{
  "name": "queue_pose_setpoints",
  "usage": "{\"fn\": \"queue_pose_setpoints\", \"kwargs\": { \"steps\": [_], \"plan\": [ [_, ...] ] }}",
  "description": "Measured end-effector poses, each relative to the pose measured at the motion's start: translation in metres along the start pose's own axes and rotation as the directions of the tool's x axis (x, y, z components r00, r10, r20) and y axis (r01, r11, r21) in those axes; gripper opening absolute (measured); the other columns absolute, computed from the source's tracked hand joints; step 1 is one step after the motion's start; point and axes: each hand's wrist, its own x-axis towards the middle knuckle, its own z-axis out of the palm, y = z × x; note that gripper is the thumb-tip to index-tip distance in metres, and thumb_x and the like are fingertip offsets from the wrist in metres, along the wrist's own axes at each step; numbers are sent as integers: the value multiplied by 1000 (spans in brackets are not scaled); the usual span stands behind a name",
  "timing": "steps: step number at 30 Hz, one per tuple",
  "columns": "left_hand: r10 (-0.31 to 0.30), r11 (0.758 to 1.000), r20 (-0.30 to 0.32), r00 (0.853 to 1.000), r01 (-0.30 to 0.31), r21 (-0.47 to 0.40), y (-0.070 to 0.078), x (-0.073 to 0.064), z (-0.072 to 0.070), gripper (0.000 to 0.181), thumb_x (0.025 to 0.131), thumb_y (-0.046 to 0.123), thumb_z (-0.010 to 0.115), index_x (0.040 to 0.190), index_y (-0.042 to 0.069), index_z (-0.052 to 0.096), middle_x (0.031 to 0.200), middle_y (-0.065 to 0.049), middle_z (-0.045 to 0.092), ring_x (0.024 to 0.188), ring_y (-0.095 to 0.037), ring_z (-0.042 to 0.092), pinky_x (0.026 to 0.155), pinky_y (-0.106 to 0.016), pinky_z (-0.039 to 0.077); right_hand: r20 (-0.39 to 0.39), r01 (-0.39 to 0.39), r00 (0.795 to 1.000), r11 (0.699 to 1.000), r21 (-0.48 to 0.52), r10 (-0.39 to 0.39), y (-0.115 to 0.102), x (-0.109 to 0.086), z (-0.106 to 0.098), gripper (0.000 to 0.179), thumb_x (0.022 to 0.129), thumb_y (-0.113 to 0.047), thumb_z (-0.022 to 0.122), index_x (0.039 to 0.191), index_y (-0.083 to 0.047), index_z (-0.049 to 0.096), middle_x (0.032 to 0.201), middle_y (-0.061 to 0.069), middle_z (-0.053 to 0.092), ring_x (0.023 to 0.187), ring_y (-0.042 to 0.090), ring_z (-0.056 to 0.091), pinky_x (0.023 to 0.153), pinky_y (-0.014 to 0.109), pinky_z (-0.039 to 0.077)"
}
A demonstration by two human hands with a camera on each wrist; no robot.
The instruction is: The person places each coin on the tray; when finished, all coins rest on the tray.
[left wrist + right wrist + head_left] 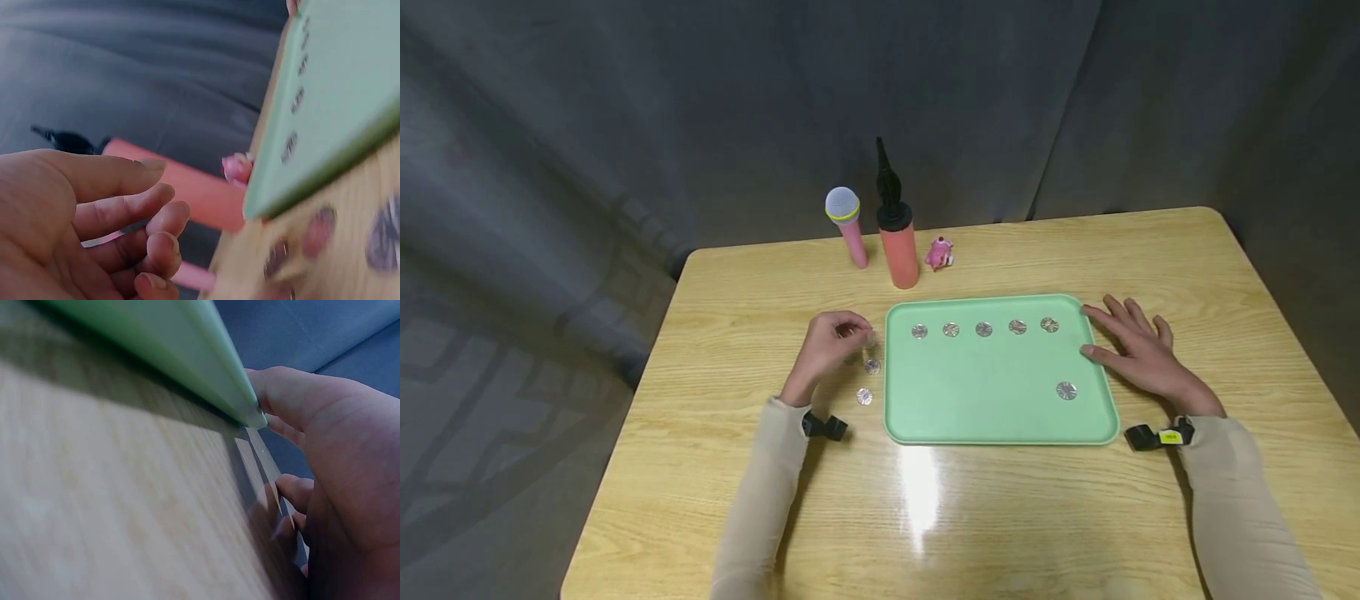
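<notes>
Head view: wood counter (1037, 517), green tray (985, 408) on it. Right hand (1138, 354) at tray's 3 o'clock, fingers spread wide, thumb on rim. Left hand (826, 346) outside at 9, fingers loosely curled, narrow thumb-index gap, just beside loose discs (865, 397). Tray discs (983, 330), silver: row of five, 10 to 2; one near 4.

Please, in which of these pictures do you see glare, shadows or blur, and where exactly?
Head view: a bright glare streak on the table, just nearer than the green tray, with shadows along both forearms; left wrist view: the silvery discs outside the tray look blurred; right wrist view: a dark shadow under the tray's edge, the wood grain soft.
</notes>
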Motion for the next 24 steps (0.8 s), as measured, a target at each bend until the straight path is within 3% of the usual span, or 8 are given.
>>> {"fn": "queue_pose_setpoints", "kwargs": {
  "steps": [11,17,24],
  "plan": [
    [-128,982,18,992,124,140,-32,-4,-19,12,89,6,72,97,-3,74,88,-17,71,68,-11,56,60,-18,46,-1,2,1000,1000,9,-2,1,-1,0,69,99,-29,61,158,-13,29,165,30,1,153,50,-15,110,71,-20],
    [-160,976,67,985,148,160,-42,-5,-21,14,86,2,72,99,-3,74,85,-14,70,71,-11,56,62,-19,46,1,-2,1000,1000,14,2,1,-1,0,69,99,-30,61,158,-14,29,166,30,1,153,49,-15,110,71,-21],
    [-173,971,88,981,156,180,-47,-6,-18,21,81,9,81,98,0,74,83,-8,65,75,-15,55,66,-22,46,6,-2,1000,1000,5,2,0,0,-1,69,99,-30,61,158,-14,29,165,30,1,153,50,-15,111,71,-20]
  ]
}}
